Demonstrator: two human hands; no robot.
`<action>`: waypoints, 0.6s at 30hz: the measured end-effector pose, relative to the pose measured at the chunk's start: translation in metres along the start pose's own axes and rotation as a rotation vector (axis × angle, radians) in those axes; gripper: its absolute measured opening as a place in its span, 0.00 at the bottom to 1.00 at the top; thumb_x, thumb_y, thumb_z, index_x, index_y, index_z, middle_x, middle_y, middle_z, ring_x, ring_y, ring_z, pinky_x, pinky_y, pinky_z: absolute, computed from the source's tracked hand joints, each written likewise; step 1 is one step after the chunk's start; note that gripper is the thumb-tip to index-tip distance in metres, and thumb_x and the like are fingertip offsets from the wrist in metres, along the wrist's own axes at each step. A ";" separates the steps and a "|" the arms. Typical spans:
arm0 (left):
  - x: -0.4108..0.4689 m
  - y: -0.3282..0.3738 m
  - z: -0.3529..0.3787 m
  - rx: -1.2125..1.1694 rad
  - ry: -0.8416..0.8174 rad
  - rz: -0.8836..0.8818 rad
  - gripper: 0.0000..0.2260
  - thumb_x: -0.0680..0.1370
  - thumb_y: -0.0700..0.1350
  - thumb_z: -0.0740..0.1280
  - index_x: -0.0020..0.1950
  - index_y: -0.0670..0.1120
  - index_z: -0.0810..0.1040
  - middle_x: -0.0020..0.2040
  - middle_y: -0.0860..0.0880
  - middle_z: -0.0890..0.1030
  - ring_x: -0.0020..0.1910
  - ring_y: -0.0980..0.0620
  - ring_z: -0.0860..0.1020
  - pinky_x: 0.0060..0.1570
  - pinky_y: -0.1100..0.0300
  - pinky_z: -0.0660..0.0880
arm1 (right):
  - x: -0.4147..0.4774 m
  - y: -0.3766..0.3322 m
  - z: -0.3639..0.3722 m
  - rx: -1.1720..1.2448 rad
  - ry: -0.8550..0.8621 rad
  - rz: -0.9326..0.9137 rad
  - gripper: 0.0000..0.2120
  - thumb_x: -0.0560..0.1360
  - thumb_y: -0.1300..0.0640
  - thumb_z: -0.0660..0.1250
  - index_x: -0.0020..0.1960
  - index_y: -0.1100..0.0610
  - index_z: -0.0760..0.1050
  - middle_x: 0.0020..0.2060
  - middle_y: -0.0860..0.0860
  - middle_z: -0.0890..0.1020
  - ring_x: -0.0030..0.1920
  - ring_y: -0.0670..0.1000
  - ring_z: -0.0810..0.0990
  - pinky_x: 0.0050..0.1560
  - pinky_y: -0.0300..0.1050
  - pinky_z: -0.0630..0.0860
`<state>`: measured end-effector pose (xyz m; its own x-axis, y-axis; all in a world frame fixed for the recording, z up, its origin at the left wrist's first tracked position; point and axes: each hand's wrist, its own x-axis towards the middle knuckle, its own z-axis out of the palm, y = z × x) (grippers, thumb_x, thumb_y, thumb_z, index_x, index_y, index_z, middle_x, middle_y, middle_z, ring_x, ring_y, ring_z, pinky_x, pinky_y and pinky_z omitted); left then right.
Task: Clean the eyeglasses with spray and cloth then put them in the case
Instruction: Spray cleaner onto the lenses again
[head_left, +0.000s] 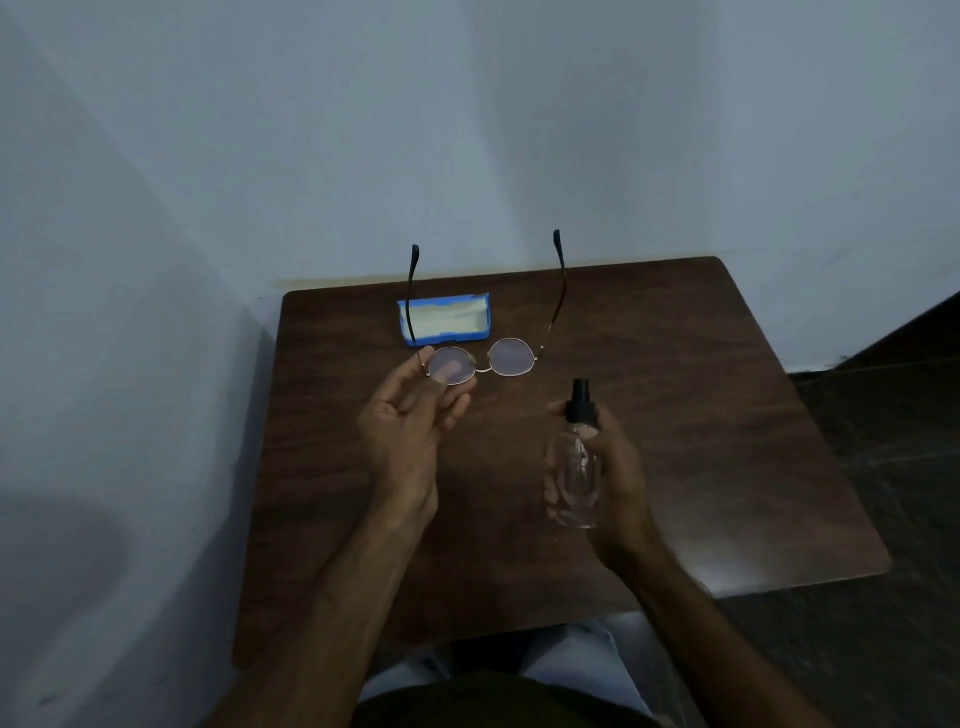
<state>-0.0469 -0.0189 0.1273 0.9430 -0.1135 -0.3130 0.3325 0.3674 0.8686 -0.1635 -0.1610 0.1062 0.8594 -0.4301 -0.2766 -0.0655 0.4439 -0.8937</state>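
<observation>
My left hand holds thin metal-rimmed eyeglasses by the left lens rim, above the table. Both temples are unfolded and point away from me. My right hand grips a clear spray bottle with a black nozzle, held upright to the right of the glasses and apart from them. A blue case lies open at the far side of the table, behind the glasses. A pale cloth rests inside it.
The brown wooden table stands in a corner, with a pale wall along its far and left sides. Dark floor lies to the right. My lap shows under the near edge.
</observation>
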 end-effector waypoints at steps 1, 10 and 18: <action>0.001 0.001 0.000 0.003 0.002 0.012 0.18 0.79 0.38 0.75 0.69 0.43 0.81 0.58 0.43 0.88 0.53 0.43 0.88 0.48 0.58 0.85 | -0.002 -0.006 0.003 0.050 -0.046 0.047 0.19 0.76 0.51 0.61 0.62 0.57 0.76 0.36 0.59 0.76 0.25 0.54 0.76 0.26 0.43 0.75; 0.007 0.005 0.000 0.046 0.002 0.080 0.15 0.79 0.38 0.76 0.65 0.45 0.84 0.55 0.46 0.89 0.54 0.43 0.88 0.49 0.56 0.86 | 0.004 -0.024 0.012 0.330 -0.384 0.253 0.38 0.70 0.42 0.76 0.76 0.52 0.70 0.36 0.58 0.78 0.26 0.53 0.78 0.27 0.42 0.76; 0.009 0.005 -0.003 0.091 0.006 0.111 0.15 0.79 0.38 0.75 0.65 0.45 0.84 0.57 0.48 0.89 0.54 0.45 0.88 0.52 0.51 0.86 | 0.011 -0.034 0.019 -0.577 -0.106 -0.309 0.23 0.84 0.48 0.61 0.78 0.39 0.64 0.57 0.53 0.84 0.46 0.55 0.84 0.46 0.58 0.84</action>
<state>-0.0363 -0.0156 0.1277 0.9740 -0.0707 -0.2153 0.2266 0.2918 0.9293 -0.1426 -0.1663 0.1406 0.9255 -0.3772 0.0329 -0.0437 -0.1927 -0.9803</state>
